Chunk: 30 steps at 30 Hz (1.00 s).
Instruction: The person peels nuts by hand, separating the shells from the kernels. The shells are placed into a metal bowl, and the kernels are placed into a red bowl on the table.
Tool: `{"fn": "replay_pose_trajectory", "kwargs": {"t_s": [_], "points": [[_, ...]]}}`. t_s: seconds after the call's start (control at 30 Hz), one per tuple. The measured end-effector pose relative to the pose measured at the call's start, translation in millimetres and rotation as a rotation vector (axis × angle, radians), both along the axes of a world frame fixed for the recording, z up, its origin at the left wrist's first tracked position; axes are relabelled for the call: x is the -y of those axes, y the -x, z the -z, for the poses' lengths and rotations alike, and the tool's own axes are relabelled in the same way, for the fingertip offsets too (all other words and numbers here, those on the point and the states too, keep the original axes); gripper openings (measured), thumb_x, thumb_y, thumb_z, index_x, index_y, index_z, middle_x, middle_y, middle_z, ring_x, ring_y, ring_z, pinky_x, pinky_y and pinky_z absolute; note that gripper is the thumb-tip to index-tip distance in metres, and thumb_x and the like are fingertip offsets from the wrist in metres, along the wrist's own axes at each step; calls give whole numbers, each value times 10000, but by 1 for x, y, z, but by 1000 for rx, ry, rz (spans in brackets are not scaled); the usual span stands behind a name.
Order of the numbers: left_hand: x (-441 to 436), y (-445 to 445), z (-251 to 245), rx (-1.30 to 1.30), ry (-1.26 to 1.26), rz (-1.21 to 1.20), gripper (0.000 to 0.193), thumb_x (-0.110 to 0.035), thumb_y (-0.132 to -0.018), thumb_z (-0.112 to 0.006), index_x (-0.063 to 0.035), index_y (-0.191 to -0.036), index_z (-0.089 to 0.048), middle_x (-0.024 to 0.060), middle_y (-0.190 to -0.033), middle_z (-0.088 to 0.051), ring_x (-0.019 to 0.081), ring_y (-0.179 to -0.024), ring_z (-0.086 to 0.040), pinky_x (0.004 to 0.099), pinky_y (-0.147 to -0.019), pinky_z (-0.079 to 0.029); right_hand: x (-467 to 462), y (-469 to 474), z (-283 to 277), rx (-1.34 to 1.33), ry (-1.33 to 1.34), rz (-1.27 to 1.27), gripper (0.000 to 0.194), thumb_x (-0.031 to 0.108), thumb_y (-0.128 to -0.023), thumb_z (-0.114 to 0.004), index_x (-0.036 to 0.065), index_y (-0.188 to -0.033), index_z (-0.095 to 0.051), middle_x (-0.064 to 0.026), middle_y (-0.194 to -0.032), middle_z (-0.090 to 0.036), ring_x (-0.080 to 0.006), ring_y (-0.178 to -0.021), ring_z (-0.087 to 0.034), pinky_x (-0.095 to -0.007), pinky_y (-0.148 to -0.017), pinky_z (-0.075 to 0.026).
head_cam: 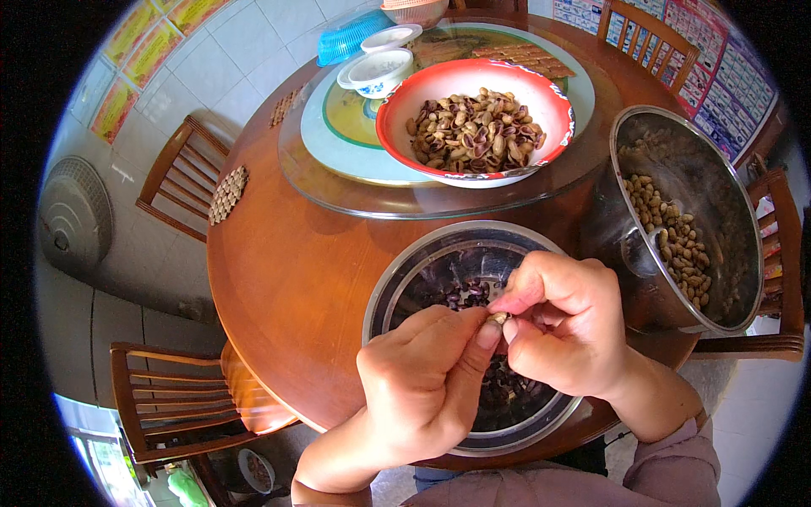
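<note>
Between the fingertips of my left hand (421, 380) and my right hand (567, 323) is a peanut in its shell (499, 317), pinched from both sides. Both hands hang over a wide stainless steel basin (405, 272). Dark purple peanut kernels (466, 295) lie in the bottom of that basin, partly hidden by my hands. Beyond it, a red-rimmed white enamel basin (396, 120) holds a heap of empty peanut shells (475, 133). To the right, a deep steel pot (722, 209) leans with its mouth towards me, and whole unshelled peanuts (671, 241) lie inside.
The round wooden table (285, 272) carries a glass turntable (317, 196). On it stand a lidded white bowl (380, 70) and a blue plastic basket (351, 38). A woven mat (228, 195) lies at the left edge. Wooden chairs (184, 177) surround the table.
</note>
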<state>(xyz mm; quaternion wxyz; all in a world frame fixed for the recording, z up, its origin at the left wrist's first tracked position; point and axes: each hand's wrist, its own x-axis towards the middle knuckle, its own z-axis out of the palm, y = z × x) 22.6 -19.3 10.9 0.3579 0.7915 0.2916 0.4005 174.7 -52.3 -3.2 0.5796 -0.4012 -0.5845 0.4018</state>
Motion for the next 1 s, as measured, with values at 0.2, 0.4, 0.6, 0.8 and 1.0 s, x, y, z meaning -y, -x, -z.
{"fn": "replay_pose_trajectory", "kwargs": {"t_s": [0.2, 0.4, 0.6, 0.8, 1.0], "points": [[1, 1, 2, 95, 241, 17, 91, -7, -826, -556, 62, -807, -612, 103, -604, -562, 151, -485, -526, 242, -451, -415, 1, 5, -2, -241, 134, -72, 107, -97, -706, -514, -12, -770, -504, -47, -742, -579, -34, -646, -515, -177, -550, -421], [-3, 3, -1, 173, 459, 52, 168, -57, -878, -509, 65, -821, -609, 76, -691, -599, 82, -552, -542, 193, -499, -455, 0, 2, 0, -288, 158, -112, 129, -106, -739, -507, -17, -832, -507, -60, -787, -585, -51, -701, -547, -194, -587, -452], [-12, 7, -3, 316, 721, 138, 184, -99, -875, -534, 61, -841, -617, 77, -678, -605, 95, -591, -574, 193, -526, -482, -6, 0, 4, -414, 84, -191, 145, -84, -752, -546, -34, -887, -531, -74, -825, -593, -68, -709, -565, -198, -609, -456], [-15, 9, -1, 297, 540, 155, 140, -57, -850, -562, 69, -849, -622, 86, -707, -615, 106, -614, -593, 199, -540, -500, -6, -8, -4, -17, -58, -60, 129, -49, -759, -602, -31, -877, -550, -60, -750, -601, -60, -655, -572, -170, -548, -436], [-16, 10, -2, 390, 745, 135, 143, -45, -830, -582, 90, -864, -616, 144, -764, -628, 167, -631, -626, 251, -553, -541, -9, -6, 3, -21, -70, 19, 94, -32, -773, -607, -33, -848, -549, -73, -735, -614, -56, -630, -573, -182, -519, -446]]}}
